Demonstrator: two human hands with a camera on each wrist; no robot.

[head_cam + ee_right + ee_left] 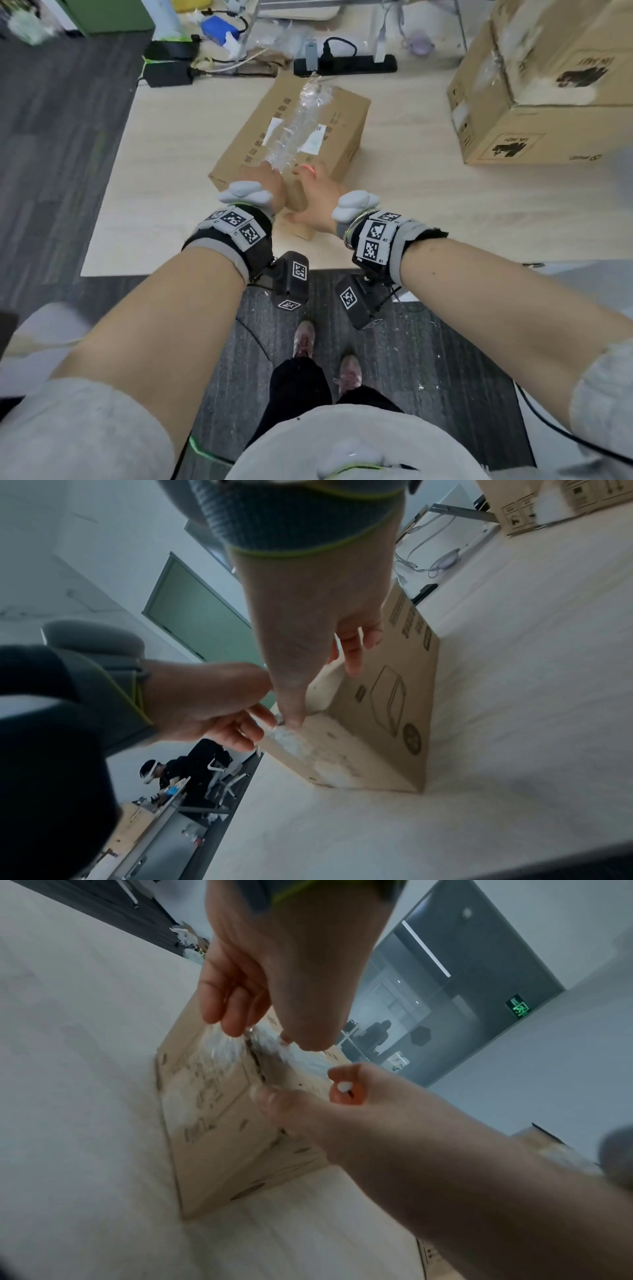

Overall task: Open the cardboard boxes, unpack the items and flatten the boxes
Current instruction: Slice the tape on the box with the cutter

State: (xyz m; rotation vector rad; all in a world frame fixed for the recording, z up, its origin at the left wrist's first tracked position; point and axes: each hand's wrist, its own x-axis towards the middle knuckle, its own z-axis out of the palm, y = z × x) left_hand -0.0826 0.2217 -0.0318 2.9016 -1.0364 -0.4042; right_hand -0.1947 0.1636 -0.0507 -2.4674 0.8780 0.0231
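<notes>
Hands at the taped near end of a cardboard box (pixel 291 137) lying flat mid-table.

Fingertips of both hands are hidden behind knuckles in the head view; wrist views are motion-blurred. Left hand (pixel 270 186), fingers curled, pinches crinkled clear tape (pixel 301 116) at the seam; right hand (pixel 317 202) lies spread, thumb pressing the near end face. Plain brown corrugated board, glossy wrinkled tape, pale wood-grain table (pixel 428 212). Larger box (pixel 541 102) at 2 o'clock is cut off by the frame; power strip (pixel 346 63) at 12; bare tabletop at 9 and 3.
</notes>
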